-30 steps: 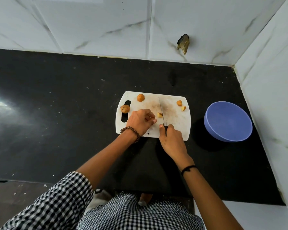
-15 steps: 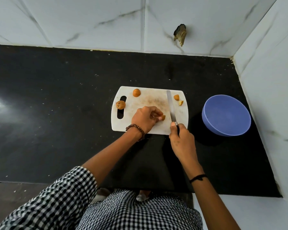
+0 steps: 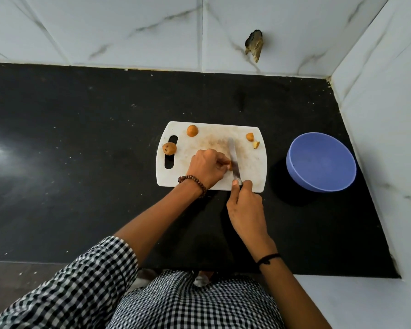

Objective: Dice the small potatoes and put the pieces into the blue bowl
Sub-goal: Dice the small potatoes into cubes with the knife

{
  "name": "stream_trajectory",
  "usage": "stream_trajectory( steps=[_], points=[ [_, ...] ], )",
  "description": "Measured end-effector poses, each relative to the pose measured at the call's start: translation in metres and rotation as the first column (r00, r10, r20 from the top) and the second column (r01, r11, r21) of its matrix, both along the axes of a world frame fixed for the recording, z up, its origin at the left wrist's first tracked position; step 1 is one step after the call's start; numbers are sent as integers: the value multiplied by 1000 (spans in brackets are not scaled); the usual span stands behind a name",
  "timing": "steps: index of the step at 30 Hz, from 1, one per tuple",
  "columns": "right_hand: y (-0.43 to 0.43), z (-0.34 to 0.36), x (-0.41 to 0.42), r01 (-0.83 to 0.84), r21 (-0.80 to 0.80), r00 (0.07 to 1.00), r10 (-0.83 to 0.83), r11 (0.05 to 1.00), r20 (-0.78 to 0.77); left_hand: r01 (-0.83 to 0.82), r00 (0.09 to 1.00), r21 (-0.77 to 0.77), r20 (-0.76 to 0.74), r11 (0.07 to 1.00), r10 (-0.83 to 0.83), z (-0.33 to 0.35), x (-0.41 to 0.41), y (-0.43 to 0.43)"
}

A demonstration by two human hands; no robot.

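Observation:
A white cutting board lies on the black counter. My left hand pinches a small potato piece on the board. My right hand grips a knife by the handle, its blade lying right against that piece. Two whole small potatoes sit on the board: one at the top edge, one by the handle slot. Two cut pieces lie at the board's top right corner. The blue bowl stands to the right of the board and looks empty.
White marble-tiled walls close the counter at the back and on the right, close to the bowl. A chipped hole marks the back wall. Black counter stretches to the left of the board.
The knife has swung back left from the board's right part and now sits against the piece that my left hand holds. The left hand has hardly moved.

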State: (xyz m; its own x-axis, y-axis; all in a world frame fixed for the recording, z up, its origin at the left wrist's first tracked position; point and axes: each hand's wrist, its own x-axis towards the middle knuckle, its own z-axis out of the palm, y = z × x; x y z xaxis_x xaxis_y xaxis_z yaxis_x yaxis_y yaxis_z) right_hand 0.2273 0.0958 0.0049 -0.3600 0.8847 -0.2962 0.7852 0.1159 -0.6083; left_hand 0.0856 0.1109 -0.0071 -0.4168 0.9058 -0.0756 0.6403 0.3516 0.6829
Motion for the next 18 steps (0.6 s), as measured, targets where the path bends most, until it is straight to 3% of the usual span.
stream_trajectory(
  steps=[9, 18],
  points=[
    [5, 2, -15, -72, -7, 974, 71, 997, 216, -19, 999, -17, 29, 1000, 19, 1, 0, 2],
    [3, 6, -21, -125, -30, 955, 129, 992, 267, -31, 999, -3, 8, 1000, 31, -1, 4, 1]
  ],
)
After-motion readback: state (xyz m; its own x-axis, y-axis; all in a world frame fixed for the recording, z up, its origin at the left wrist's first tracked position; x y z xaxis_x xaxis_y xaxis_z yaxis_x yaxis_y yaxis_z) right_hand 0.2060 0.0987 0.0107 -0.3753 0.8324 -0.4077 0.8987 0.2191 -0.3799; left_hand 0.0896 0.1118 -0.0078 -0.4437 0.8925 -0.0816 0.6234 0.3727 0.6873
